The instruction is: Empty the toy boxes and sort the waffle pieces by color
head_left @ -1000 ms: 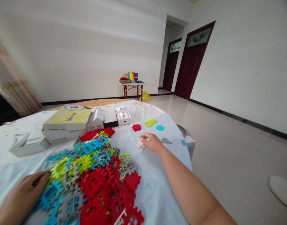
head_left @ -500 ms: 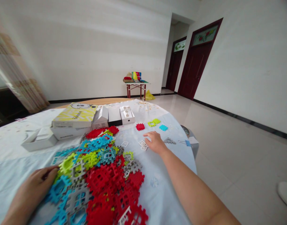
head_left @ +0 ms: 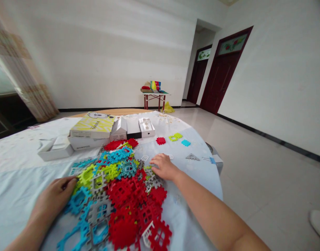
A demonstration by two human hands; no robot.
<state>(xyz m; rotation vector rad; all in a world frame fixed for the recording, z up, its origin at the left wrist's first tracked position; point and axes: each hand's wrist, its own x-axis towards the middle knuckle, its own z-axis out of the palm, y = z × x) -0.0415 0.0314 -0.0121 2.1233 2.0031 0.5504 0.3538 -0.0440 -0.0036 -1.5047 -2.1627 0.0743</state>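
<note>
A heap of interlocking plastic building pieces covers the near part of the table: red pieces (head_left: 123, 226), blue pieces (head_left: 123, 153), lime green pieces (head_left: 109, 171) and grey pieces (head_left: 100, 210). At the heap's left edge rests my left hand (head_left: 54, 197), its fingers curled in beside a lime green piece; whether they pinch anything is hidden. My right hand (head_left: 164, 167) hovers or rests at the heap's right side, fingers stretched towards the grey and lime pieces. A small white window piece (head_left: 145, 158) lies just left of it, and another white window piece (head_left: 171, 157) shows behind it.
Beyond the heap stand a yellow-and-white box (head_left: 93, 126), an open white tray (head_left: 55, 151) and a small white box (head_left: 146, 127). Apart to the right lie a red piece (head_left: 160, 141), lime pieces (head_left: 175, 137), a blue piece (head_left: 186, 143) and a grey triangular piece (head_left: 192, 157).
My right hand has moved left and nearer, from the white window pieces to the heap's right edge. My left hand stays by the lime green piece. The view has shifted slightly.
</note>
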